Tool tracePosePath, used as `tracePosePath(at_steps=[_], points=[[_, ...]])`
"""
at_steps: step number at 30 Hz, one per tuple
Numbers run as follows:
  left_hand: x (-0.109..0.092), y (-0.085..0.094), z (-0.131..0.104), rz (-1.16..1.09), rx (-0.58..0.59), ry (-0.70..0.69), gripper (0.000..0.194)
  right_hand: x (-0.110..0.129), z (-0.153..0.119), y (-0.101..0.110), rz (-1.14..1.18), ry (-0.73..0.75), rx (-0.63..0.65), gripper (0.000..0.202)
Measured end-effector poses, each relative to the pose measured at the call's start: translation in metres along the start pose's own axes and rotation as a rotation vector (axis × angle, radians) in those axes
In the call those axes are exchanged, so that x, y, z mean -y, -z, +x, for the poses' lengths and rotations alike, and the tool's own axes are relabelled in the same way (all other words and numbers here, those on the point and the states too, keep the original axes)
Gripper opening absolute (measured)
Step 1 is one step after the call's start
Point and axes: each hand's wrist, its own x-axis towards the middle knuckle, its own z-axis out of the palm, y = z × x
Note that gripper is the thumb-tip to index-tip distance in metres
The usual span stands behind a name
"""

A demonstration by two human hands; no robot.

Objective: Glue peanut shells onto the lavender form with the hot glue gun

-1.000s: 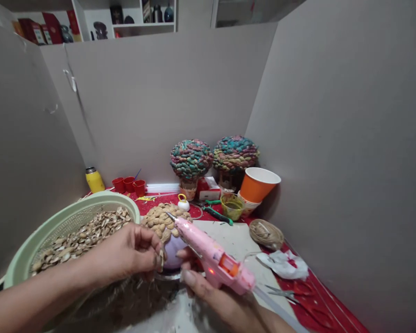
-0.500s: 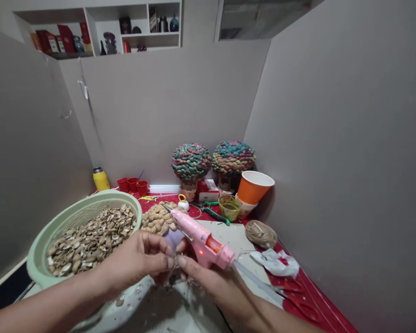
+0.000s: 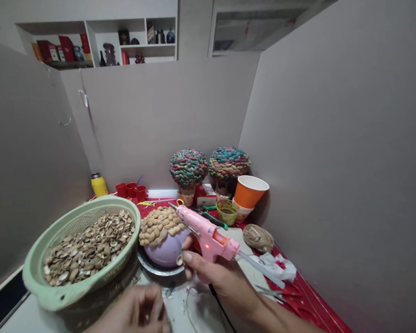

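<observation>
My right hand (image 3: 211,270) is wrapped round the handle of a pink glue gun (image 3: 208,233), whose nozzle points up and left. A small shell piece (image 3: 179,260) is pinched at its fingertips. My left hand (image 3: 137,310) is low at the bottom edge, blurred, its fingers curled; whether anything is in them cannot be made out. Behind the hands a purple ball (image 3: 166,250), its top covered with peanut shells (image 3: 159,224), sits in a metal dish (image 3: 161,270). At the left, a green colander (image 3: 31,273) holds many shell pieces (image 3: 90,245).
Two round shell-covered trees (image 3: 189,167) stand at the back beside an orange cup (image 3: 249,192), a green bowl (image 3: 227,212) and pliers. Twine (image 3: 258,238), tissue (image 3: 277,267) and red scissors (image 3: 294,300) lie right. Red cups (image 3: 131,189) and a yellow bottle (image 3: 99,185) stand back left.
My hands have come apart: the left has dropped toward the bottom edge, while the right still holds the glue gun. The purple ball and its dish now show more fully.
</observation>
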Motion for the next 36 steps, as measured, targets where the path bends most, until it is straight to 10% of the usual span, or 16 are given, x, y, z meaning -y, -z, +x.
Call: tracePosePath(at_steps=[6, 24, 29, 36], points=[[-0.034, 0.0, 0.023, -0.33, -0.096, -0.064, 0.03, 0.001, 0.001, -0.004, -0.005, -0.031, 0.212, 0.047], [-0.032, 0.009, 0.023, -0.531, -0.034, 0.037, 0.025, 0.007, 0.0, 0.0, -0.205, 0.126, 0.22, 0.027], [-0.06, 0.012, 0.009, -0.22, -0.175, -0.102, 0.025, 0.012, -0.001, 0.002, -0.079, 0.1, 0.071, 0.044], [-0.084, 0.025, 0.031, 0.926, -0.433, -0.503, 0.007, 0.005, 0.012, 0.014, -0.131, 0.126, -0.122, 0.043]])
